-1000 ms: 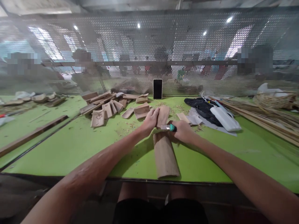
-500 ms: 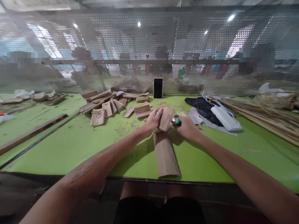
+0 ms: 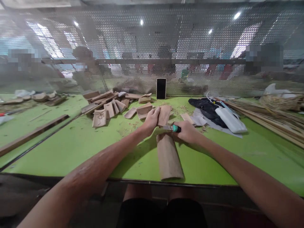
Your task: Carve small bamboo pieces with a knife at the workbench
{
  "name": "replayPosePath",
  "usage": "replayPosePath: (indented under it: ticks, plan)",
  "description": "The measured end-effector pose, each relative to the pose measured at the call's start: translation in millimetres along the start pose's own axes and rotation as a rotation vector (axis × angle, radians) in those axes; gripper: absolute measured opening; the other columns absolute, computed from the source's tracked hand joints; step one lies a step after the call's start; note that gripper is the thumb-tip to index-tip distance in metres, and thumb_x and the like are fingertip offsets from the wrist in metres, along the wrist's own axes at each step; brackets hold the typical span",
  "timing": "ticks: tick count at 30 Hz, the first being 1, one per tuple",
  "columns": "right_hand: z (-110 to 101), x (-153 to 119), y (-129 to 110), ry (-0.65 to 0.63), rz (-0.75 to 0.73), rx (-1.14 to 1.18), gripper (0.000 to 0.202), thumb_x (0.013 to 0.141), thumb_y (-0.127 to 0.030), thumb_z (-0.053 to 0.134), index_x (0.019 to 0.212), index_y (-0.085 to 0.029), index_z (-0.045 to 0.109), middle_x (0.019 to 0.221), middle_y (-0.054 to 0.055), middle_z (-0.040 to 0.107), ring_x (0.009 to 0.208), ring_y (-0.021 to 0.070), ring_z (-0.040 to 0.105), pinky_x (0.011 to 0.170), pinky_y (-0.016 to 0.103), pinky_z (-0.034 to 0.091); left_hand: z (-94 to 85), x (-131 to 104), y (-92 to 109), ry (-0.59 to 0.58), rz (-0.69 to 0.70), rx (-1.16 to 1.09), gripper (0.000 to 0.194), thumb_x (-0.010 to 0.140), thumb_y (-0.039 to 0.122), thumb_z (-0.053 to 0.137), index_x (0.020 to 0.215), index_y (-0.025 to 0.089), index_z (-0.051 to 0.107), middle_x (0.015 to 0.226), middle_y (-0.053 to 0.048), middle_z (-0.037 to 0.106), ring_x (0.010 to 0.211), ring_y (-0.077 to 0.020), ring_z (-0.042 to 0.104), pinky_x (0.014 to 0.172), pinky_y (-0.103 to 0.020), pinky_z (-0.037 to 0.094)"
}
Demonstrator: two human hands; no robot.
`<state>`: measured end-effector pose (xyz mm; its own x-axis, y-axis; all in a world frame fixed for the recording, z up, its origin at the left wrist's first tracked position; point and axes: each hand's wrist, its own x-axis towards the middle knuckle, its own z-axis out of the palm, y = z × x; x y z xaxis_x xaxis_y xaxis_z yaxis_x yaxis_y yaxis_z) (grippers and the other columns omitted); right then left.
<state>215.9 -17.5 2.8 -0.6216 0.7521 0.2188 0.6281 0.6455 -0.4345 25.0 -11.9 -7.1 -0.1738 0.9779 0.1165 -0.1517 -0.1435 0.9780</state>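
My left hand (image 3: 152,119) is closed on a short bamboo piece (image 3: 164,114), held above the green table just beyond a larger curved bamboo piece (image 3: 169,158). In my right hand (image 3: 186,130) is a utility knife (image 3: 176,128) with a teal and black handle. Its blade points left, at the near end of the short piece; whether it touches cannot be told. The larger piece lies rounded side up near the table's front edge.
Cut bamboo pieces (image 3: 109,109) are heaped back left. A phone (image 3: 161,88) stands against the mesh screen. Dark gloves (image 3: 204,109), a white object (image 3: 231,120) and long strips (image 3: 273,123) lie right. A wooden bar (image 3: 33,134) lies left. People show behind the mesh.
The short bamboo piece and my left hand have shifted slightly left. The knife blade has moved left and nearer to me, and now shows clearly by the piece's near end.
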Motion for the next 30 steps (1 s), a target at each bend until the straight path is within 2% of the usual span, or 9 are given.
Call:
replayPosePath:
  ticks: [5, 11, 18, 22, 26, 30]
  plan:
    - [1.2, -0.4, 1.8, 0.000, 0.034, -0.082, 0.004, 0.078, -0.014, 0.061, 0.077, -0.017, 0.063, 0.072, 0.005, 0.066, 0.064, 0.0167, 0.054, 0.059, 0.029, 0.033, 5.0, -3.1, 1.3, 0.009, 0.009, 0.004, 0.029, 0.098, 0.041, 0.051, 0.098, 0.016, 0.067, 0.106, -0.009, 0.072, 0.103, -0.0228, 0.067, 0.087, -0.031, 0.053]
    - [2.3, -0.1, 3.9, 0.009, 0.030, -0.096, 0.003, 0.079, -0.016, 0.061, 0.079, -0.017, 0.064, 0.075, 0.007, 0.068, 0.066, 0.0182, 0.056, 0.059, 0.029, 0.033, 8.6, -10.1, 9.2, 0.010, -0.065, -0.034, 0.028, 0.099, 0.040, 0.050, 0.101, 0.017, 0.067, 0.108, -0.008, 0.073, 0.101, -0.0222, 0.069, 0.079, -0.028, 0.056]
    - [3.8, -0.5, 2.8, 0.050, 0.014, -0.083, 0.003, 0.077, -0.016, 0.061, 0.076, -0.018, 0.061, 0.071, 0.005, 0.066, 0.064, 0.0171, 0.054, 0.058, 0.028, 0.031, 8.1, -8.5, 3.5, 0.008, -0.095, -0.028, 0.034, 0.098, 0.045, 0.051, 0.106, 0.016, 0.068, 0.096, -0.008, 0.074, 0.091, -0.0229, 0.070, 0.070, -0.030, 0.058]
    - [1.8, 2.5, 6.0, 0.111, 0.043, -0.085, 0.005, 0.074, -0.013, 0.059, 0.072, -0.018, 0.059, 0.069, 0.005, 0.065, 0.063, 0.0170, 0.052, 0.059, 0.029, 0.030, 10.5, -9.3, 0.1, -0.044, -0.060, -0.060, 0.031, 0.098, 0.041, 0.052, 0.106, 0.015, 0.067, 0.107, -0.009, 0.073, 0.097, -0.0219, 0.069, 0.076, -0.029, 0.057]
    - [-3.3, 5.9, 11.1, 0.185, 0.089, -0.047, 0.006, 0.075, -0.016, 0.056, 0.070, -0.018, 0.055, 0.070, 0.006, 0.063, 0.064, 0.0178, 0.052, 0.060, 0.029, 0.032, 13.4, -15.3, 0.8, -0.096, -0.057, -0.044, 0.034, 0.097, 0.042, 0.053, 0.114, 0.016, 0.066, 0.121, -0.009, 0.070, 0.108, -0.0219, 0.066, 0.086, -0.029, 0.055]
    - [-4.9, 6.6, 13.0, 0.217, 0.098, -0.042, 0.006, 0.076, -0.019, 0.055, 0.071, -0.019, 0.052, 0.070, 0.005, 0.060, 0.066, 0.0181, 0.051, 0.062, 0.029, 0.032, 11.6, -16.5, 3.5, -0.163, -0.036, 0.030, 0.032, 0.099, 0.040, 0.050, 0.111, 0.017, 0.067, 0.120, -0.008, 0.070, 0.112, -0.0220, 0.064, 0.091, -0.029, 0.052]
